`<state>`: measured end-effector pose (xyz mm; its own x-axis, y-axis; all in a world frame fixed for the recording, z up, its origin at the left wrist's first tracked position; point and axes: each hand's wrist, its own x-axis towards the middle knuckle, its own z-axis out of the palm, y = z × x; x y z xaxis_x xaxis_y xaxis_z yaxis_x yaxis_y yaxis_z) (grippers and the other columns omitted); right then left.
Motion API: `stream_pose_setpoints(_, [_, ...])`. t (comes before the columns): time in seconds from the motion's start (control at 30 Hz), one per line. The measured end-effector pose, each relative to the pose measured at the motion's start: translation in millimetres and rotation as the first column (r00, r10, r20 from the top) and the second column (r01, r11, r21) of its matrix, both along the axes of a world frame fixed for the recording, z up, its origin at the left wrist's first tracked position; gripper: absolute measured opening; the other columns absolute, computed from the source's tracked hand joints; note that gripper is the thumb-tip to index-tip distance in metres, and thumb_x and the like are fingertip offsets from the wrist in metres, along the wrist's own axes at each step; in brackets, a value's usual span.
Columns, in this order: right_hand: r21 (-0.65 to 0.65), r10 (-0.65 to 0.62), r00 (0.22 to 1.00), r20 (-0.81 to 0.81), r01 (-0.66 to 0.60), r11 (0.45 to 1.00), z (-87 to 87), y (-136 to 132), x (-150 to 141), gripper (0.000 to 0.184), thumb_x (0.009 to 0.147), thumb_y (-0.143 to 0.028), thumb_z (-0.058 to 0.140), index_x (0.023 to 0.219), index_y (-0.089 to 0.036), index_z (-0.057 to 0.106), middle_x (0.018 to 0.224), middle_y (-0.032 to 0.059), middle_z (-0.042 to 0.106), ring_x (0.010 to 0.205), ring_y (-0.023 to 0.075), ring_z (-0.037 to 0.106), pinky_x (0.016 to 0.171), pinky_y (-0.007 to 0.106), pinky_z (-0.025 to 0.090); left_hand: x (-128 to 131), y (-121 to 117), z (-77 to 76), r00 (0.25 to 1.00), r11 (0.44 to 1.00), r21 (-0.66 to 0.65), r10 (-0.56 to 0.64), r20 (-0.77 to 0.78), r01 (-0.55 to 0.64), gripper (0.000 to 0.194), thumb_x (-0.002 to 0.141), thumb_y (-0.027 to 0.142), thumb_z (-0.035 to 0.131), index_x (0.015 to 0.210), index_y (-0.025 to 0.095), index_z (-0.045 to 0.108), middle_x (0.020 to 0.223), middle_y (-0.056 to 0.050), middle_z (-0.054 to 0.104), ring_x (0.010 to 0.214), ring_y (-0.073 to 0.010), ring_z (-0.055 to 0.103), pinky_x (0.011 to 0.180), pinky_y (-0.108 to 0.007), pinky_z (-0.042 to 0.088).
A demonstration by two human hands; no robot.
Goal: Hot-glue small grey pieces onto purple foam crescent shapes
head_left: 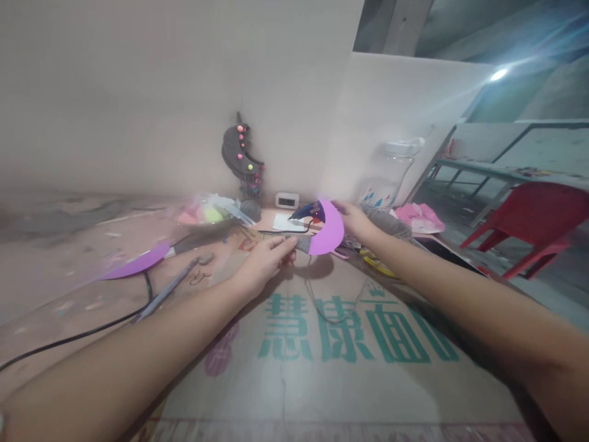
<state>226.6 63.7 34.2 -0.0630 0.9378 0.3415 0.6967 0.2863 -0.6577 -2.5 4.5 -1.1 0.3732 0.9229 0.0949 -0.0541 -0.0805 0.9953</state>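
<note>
L hand (269, 258): thumb and fingers clamped on lower end of purple crescent (332, 233), where grey yarn (302, 244) is wrapped. Crescent is held up off worktop, approx. centre, curved edge facing R. R hand (352, 218): positioned at far side of crescent, fingers mostly hidden; whether clamped on crescent, on glue gun or on neither cannot be told. Blue glue gun (309, 211) is partly covered by crescent, nozzle pointed L, above white card (281, 221). Loose yarn strand (335, 321) is looped over printed sheet (322, 393) w/ green characters.

L side: second purple piece (138, 263), grey rod (170, 286) and black cable (92, 336) noted; clear bowl (197, 224) w/ pink and yellow-green items, blurred. Rear: dark crescent ornament (231, 150) w/ coloured balls is seen against wall; small white digital clock (286, 200) is placed nearby. R side: clear jug (386, 178) w/ white lid, grey yarn ball (389, 222), pink bag (419, 218), yellow-handled tool (380, 265). Bkgd: red plastic chair (538, 215).
</note>
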Motion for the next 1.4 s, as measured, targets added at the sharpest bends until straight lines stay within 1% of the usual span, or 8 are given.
stream_pose_setpoints(0.27, [-0.123, 0.252, 0.932, -0.259, -0.291, 0.949, -9.7, -88.2, -19.6, 0.035, 0.086, -0.037, 0.054, 0.111, -0.016, 0.067, 0.109, 0.0081, 0.070, 0.103, 0.0224, 0.064, 0.094, 0.039, 0.047, -2.0, -1.0, 1.3, 0.999, 1.000, 0.001, 0.001, 0.032, -0.001, 0.031, 0.077, 0.044, 0.064, 0.078, 0.013, 0.060, 0.074, -0.001, 0.060, 0.060, -0.0084, 0.048, 0.056, -0.021, 0.038])
stream_pose_setpoints(0.47, [-0.185, 0.297, 0.943, 0.153, -0.268, 0.945, -16.7, -114.6, -51.7, 0.028, 0.086, -0.039, 0.056, 0.096, -0.017, 0.070, 0.088, 0.0055, 0.071, 0.083, 0.0204, 0.063, 0.078, 0.034, 0.047, -2.6, -1.2, 1.7, 1.000, 0.999, 0.030, 0.022, -0.001, -0.022, 0.030, 0.076, 0.044, 0.064, 0.075, 0.015, 0.058, 0.063, 0.002, 0.053, 0.058, -0.0098, 0.048, 0.056, -0.022, 0.037])
stream_pose_setpoints(0.67, [-0.056, 0.289, 0.713, 0.639, -0.332, 0.942, -11.8, -122.4, -73.6, 0.027, 0.092, -0.026, 0.046, 0.081, -0.015, 0.069, 0.078, 0.0094, 0.069, 0.074, 0.0196, 0.061, 0.072, 0.032, 0.041, 1.9, -5.9, 5.0, 0.982, 0.977, 0.186, 0.130, -0.140, -0.103, 0.024, 0.077, 0.039, 0.060, 0.072, 0.016, 0.056, 0.063, 0.001, 0.056, 0.060, -0.0126, 0.052, 0.057, -0.024, 0.039])
stream_pose_setpoints(0.77, [-0.019, 0.264, 0.682, 0.682, -0.344, 0.939, 3.0, -130.5, -76.5, 0.022, 0.091, -0.024, 0.048, 0.086, -0.014, 0.067, 0.081, 0.0098, 0.068, 0.073, 0.0189, 0.059, 0.066, 0.030, 0.038, 3.2, -5.6, 2.4, 0.971, 0.953, 0.293, 0.136, -0.199, -0.074, 0.021, 0.077, 0.035, 0.059, 0.068, 0.017, 0.052, 0.063, 0.002, 0.056, 0.064, -0.0135, 0.054, 0.061, -0.024, 0.040])
stream_pose_setpoints(0.93, [-0.070, 0.293, 0.882, 0.370, -0.288, 0.955, 24.3, -131.7, -61.5, 0.021, 0.091, -0.031, 0.046, 0.084, -0.017, 0.059, 0.073, 0.0011, 0.063, 0.061, 0.0116, 0.052, 0.056, 0.023, 0.033, 3.0, -4.2, -2.0, 0.951, 0.939, 0.340, 0.156, -0.267, -0.058, 0.018, 0.075, 0.032, 0.058, 0.067, 0.017, 0.053, 0.062, 0.004, 0.056, 0.063, -0.0132, 0.053, 0.059, -0.024, 0.039])
stream_pose_setpoints(1.2, [-0.144, 0.258, 0.935, 0.241, -0.229, 0.963, 8.2, -116.1, -39.6, 0.023, 0.085, -0.039, 0.058, 0.094, -0.019, 0.066, 0.076, 0.0013, 0.063, 0.064, 0.0129, 0.053, 0.061, 0.026, 0.037, 0.1, -5.1, 3.7, 0.988, 0.970, 0.221, 0.123, -0.089, -0.101, 0.025, 0.079, 0.040, 0.059, 0.077, 0.016, 0.057, 0.069, 0.002, 0.058, 0.065, -0.0122, 0.055, 0.063, -0.024, 0.041])
stream_pose_setpoints(1.3, [-0.287, 0.231, 0.956, -0.182, -0.277, 0.917, -11.3, -110.6, -46.5, 0.038, 0.081, -0.040, 0.063, 0.113, -0.018, 0.061, 0.081, 0.0031, 0.064, 0.059, 0.0116, 0.052, 0.056, 0.025, 0.040, -0.6, -4.9, 4.0, 0.989, 0.965, 0.241, 0.123, -0.083, -0.100, 0.026, 0.079, 0.042, 0.060, 0.079, 0.016, 0.058, 0.070, 0.002, 0.058, 0.066, -0.0123, 0.055, 0.064, -0.024, 0.041])
stream_pose_setpoints(1.4, [-0.373, 0.151, 0.792, -0.591, -0.434, 0.820, -23.9, -110.7, -57.7, 0.048, 0.080, -0.038, 0.063, 0.122, -0.016, 0.053, 0.087, 0.0050, 0.065, 0.051, 0.0074, 0.047, 0.049, 0.023, 0.037, 0.1, -5.6, 5.1, 0.989, 0.958, 0.272, 0.119, -0.083, -0.092, 0.025, 0.079, 0.040, 0.061, 0.078, 0.016, 0.058, 0.069, 0.002, 0.057, 0.067, -0.0125, 0.054, 0.064, -0.024, 0.041])
